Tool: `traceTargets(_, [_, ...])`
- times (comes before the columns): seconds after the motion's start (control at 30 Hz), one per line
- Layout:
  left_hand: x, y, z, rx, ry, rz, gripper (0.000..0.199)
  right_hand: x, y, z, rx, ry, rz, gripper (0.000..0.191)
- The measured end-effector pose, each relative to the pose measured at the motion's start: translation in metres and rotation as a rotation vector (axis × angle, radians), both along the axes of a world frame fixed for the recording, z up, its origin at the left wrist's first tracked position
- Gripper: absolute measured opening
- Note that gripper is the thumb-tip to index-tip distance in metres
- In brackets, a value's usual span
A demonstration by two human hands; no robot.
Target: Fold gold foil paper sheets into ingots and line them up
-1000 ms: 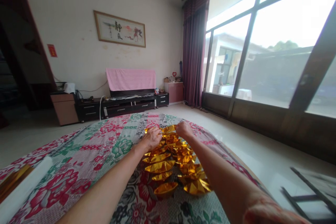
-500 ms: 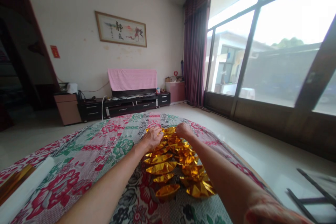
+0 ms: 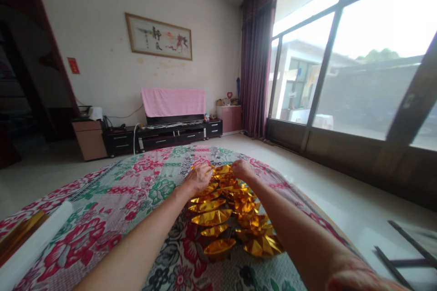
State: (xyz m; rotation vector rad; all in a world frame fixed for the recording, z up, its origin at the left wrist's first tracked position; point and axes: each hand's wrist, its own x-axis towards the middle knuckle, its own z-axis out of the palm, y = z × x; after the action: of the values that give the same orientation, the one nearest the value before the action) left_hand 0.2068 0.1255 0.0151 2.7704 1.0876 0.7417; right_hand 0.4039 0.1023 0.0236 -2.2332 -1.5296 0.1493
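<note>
Both my arms reach out over the table to the far end of the folded gold paper ingots. My left hand [image 3: 200, 178] and my right hand [image 3: 243, 169] are closed at the two ends of one gold paper ingot [image 3: 222, 170], which shows between them. Nearer to me, several boat-shaped gold ingots lie in a left row, such as this pointed ingot [image 3: 211, 217]. A denser right-hand row ends with a wide creased ingot [image 3: 262, 245]. My fingertips are partly hidden by the backs of my hands.
A flowered cloth [image 3: 136, 200] covers the round table. Flat gold sheets [image 3: 23, 233] lie by a white roll or strip [image 3: 43, 241] at the left edge. Beyond stand a low black cabinet [image 3: 164, 140] and a pink-draped television [image 3: 174, 102]. Dark metal legs [image 3: 403, 263] show at lower right.
The view has shifted very slightly. Both hands stay at the ends of the far ingot, with the right hand perhaps a touch farther right; the other ingots lie as before.
</note>
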Motion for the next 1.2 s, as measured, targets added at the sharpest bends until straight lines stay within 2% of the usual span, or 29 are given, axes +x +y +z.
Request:
traceTargets(0.07, [-0.001, -0.003, 0.002, -0.004, -0.012, 0.061, 0.026, 0.002, -0.003, 0.003, 0.012, -0.015, -0.027, 0.024])
traceTargets(0.2, [-0.010, -0.009, 0.005, -0.009, -0.038, 0.267, 0.031, 0.000, -0.014, 0.016, 0.065, -0.058, -0.054, 0.025])
traceTargets(0.33, [-0.030, -0.018, 0.005, 0.001, -0.085, 0.467, 0.033, -0.021, -0.027, 0.034, 0.169, -0.099, -0.002, 0.034])
traceTargets(0.4, [-0.044, -0.024, 0.004, 0.003, -0.114, 0.558, 0.032, -0.040, -0.034, 0.042, 0.225, -0.118, 0.049, 0.036])
traceTargets(0.53, [-0.078, -0.037, -0.004, -0.008, -0.124, 0.617, 0.034, -0.095, -0.049, 0.055, 0.310, -0.145, 0.189, 0.033])
traceTargets(0.67, [-0.117, -0.051, -0.014, 0.008, -0.097, 0.669, 0.037, -0.160, -0.071, 0.058, 0.391, -0.135, 0.413, 0.031])
traceTargets(0.77, [-0.144, -0.065, -0.021, 0.030, -0.043, 0.658, 0.037, -0.207, -0.091, 0.045, 0.347, -0.094, 0.529, 0.030])
traceTargets(0.87, [-0.167, -0.081, -0.026, -0.036, -0.003, 0.646, 0.029, -0.244, -0.109, 0.015, 0.265, -0.004, 0.543, 0.029])
traceTargets(0.97, [-0.184, -0.096, -0.032, -0.118, -0.019, 0.698, 0.026, -0.267, -0.120, -0.019, 0.192, 0.064, 0.536, 0.028])
traceTargets(1.03, [-0.192, -0.103, -0.036, -0.150, -0.059, 0.735, 0.027, -0.276, -0.123, -0.035, 0.172, 0.049, 0.525, 0.028])
traceTargets(1.1, [-0.197, -0.109, -0.039, -0.147, -0.094, 0.711, 0.027, -0.280, -0.123, -0.042, 0.198, 0.027, 0.503, 0.029])
traceTargets(1.2, [-0.199, -0.113, -0.045, -0.145, -0.152, 0.671, 0.029, -0.283, -0.120, -0.043, 0.197, 0.028, 0.451, 0.027])
